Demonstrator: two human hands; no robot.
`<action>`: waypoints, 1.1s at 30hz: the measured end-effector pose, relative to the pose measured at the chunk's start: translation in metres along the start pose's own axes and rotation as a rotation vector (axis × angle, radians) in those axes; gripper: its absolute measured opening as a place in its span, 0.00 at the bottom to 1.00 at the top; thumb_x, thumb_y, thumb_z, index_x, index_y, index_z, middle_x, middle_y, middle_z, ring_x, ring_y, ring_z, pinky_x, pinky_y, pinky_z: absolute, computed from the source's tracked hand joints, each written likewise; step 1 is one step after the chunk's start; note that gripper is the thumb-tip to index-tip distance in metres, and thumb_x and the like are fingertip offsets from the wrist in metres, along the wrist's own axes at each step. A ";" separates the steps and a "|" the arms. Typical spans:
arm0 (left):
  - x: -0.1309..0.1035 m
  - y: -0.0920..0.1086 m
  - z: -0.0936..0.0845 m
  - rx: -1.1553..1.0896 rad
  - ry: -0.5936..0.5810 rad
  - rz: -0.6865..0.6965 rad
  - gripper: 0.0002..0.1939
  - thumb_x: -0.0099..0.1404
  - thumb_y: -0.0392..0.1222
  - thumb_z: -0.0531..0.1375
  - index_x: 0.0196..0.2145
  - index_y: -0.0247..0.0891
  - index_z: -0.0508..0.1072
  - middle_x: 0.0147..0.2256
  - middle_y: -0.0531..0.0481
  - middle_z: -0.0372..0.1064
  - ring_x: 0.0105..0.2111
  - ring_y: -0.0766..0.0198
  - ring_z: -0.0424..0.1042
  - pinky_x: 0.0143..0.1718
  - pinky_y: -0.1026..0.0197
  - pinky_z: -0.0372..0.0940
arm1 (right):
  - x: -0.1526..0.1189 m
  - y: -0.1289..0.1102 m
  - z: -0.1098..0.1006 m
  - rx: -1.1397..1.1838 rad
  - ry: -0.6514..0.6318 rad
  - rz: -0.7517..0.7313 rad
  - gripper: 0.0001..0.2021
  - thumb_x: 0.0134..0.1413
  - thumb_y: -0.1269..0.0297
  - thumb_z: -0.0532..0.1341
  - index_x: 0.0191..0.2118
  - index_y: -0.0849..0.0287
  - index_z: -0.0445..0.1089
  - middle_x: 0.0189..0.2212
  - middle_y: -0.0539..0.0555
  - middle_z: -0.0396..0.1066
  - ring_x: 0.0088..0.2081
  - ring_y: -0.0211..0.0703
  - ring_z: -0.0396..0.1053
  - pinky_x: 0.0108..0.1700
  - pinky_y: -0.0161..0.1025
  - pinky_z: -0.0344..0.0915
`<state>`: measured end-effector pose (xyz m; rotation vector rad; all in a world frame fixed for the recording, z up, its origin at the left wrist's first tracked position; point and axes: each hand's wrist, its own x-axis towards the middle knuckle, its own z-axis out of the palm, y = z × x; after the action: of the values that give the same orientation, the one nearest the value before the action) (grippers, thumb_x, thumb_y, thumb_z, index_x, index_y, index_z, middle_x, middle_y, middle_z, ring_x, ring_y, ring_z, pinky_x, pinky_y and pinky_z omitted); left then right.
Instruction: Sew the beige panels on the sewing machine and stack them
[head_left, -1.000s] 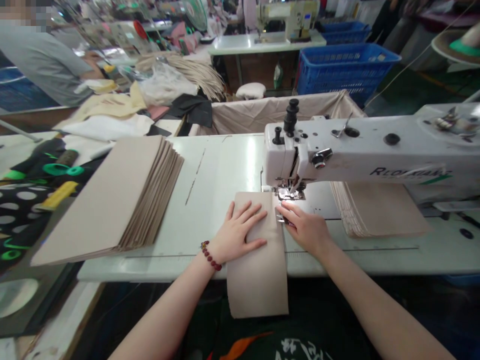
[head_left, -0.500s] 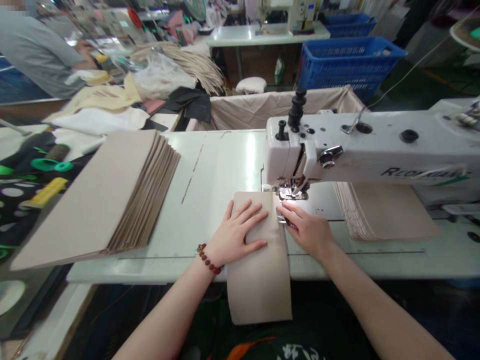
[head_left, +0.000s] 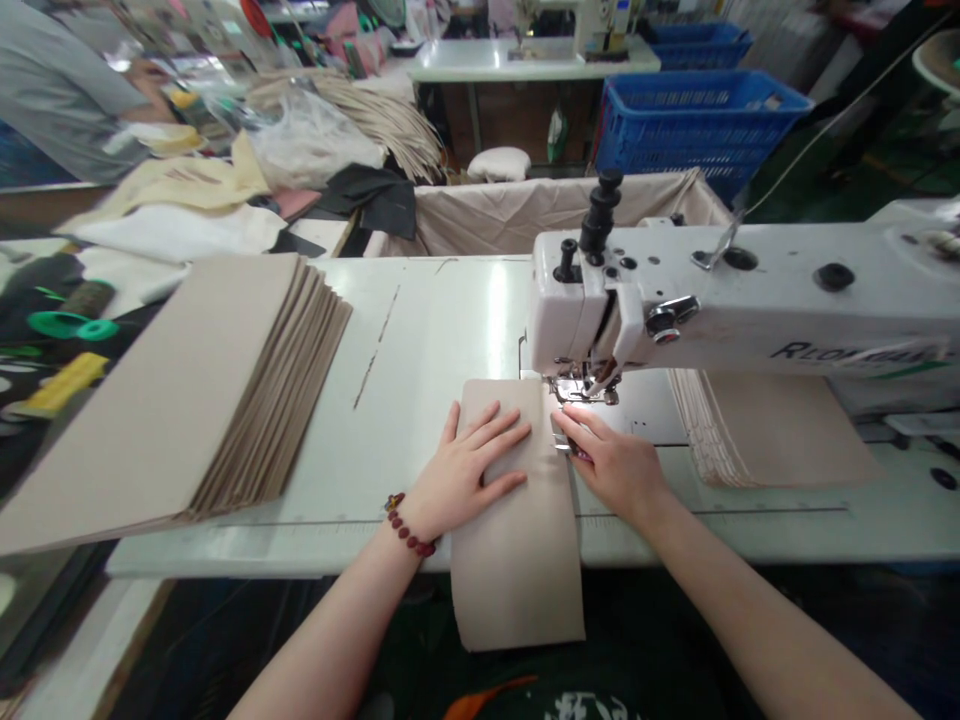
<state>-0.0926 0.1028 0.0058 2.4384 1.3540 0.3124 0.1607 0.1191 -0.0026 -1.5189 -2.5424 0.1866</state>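
Beige panel: in the head view, it lies flat on the bench directly under the left hand, its long axis running from the person toward the sewing machine. The near end overhangs the front edge of the bench; the far end sits just beside the presser foot, on its left. Whether any part of the far corner is beneath the foot cannot be told. The left hand is nearer, resting on the panel with palm down and fingers spread apart, gripping nothing. The right hand is at the panel's right long edge, in front of the foot, with fingers closed around small metal snips; the blades point left, over that edge. A stack of panels is located well to the left; a second pile lies right, partly behind the machine arm.
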 end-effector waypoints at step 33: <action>-0.002 -0.002 0.001 0.010 0.014 0.027 0.25 0.72 0.53 0.54 0.64 0.54 0.60 0.67 0.54 0.51 0.69 0.51 0.43 0.67 0.36 0.24 | -0.002 0.002 0.001 -0.012 0.012 -0.027 0.28 0.61 0.67 0.56 0.66 0.44 0.57 0.65 0.47 0.59 0.46 0.44 0.74 0.36 0.39 0.71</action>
<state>-0.0949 0.1021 0.0044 2.4685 1.3330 0.3313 0.1638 0.1181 -0.0038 -1.4849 -2.5574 0.1576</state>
